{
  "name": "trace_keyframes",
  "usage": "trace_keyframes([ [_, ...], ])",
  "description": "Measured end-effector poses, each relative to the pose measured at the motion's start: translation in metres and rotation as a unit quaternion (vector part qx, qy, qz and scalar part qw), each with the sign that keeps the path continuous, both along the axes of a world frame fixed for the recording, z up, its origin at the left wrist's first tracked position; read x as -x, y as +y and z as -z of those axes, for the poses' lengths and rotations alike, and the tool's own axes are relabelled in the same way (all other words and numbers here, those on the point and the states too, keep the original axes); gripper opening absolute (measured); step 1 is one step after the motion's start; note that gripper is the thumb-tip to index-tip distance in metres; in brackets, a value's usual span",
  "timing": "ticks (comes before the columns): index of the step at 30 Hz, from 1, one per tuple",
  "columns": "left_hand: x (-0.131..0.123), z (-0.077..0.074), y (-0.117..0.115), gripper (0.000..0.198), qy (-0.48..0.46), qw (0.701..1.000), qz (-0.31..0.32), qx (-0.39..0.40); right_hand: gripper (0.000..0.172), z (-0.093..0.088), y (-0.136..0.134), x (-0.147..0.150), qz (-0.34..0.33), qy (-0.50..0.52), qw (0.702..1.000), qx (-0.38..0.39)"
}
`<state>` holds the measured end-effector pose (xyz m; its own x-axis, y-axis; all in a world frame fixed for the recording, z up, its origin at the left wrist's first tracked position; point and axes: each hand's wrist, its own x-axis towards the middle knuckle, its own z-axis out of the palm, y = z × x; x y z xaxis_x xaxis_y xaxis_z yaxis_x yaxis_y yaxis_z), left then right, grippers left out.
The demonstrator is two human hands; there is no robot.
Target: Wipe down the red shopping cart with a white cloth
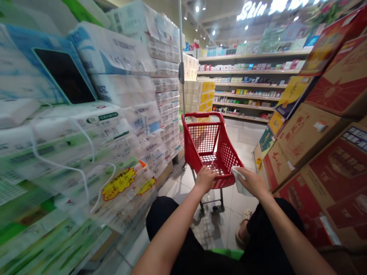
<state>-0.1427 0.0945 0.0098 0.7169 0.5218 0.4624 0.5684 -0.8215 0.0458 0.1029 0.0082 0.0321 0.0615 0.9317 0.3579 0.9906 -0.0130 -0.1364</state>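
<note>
A small red shopping cart point(216, 139) stands on the tiled floor in front of my knees, its basket holding nothing that I can make out. My left hand point(205, 179) grips the near rim of the basket, fingers curled over the edge. At the basket's near right corner, my right hand point(250, 181) holds a white cloth or tissue point(242, 185), part of it against the red rim and the rest hanging below my fingers.
Stacked packs of tissue paper point(140, 118) line the left, with a dark-screened phone point(64, 74) and a white cable on them. Cartons point(306, 133) are piled at the right. Stocked shelves point(246, 86) stand behind the cart. A thin pole point(181, 46) rises at its left.
</note>
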Motion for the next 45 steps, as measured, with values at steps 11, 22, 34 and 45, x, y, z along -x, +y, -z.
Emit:
trace_keyframes([
  [11,0.005,0.001,0.006,0.018,0.004,1.000,-0.017,0.008,0.037,0.004,0.003,0.070,-0.056,-0.010,0.997,-0.055],
  [22,0.010,-0.001,0.016,0.022,0.001,0.999,-0.018,0.027,0.048,0.017,-0.001,0.007,0.015,-0.023,0.996,-0.086],
  [34,0.019,-0.004,0.018,0.018,-0.011,0.999,-0.015,0.036,0.051,0.014,-0.002,0.058,-0.063,-0.012,0.995,-0.074],
  [45,0.011,0.002,0.017,0.027,-0.041,0.998,-0.024,0.046,0.051,0.023,0.007,0.098,-0.084,0.060,0.990,-0.092],
])
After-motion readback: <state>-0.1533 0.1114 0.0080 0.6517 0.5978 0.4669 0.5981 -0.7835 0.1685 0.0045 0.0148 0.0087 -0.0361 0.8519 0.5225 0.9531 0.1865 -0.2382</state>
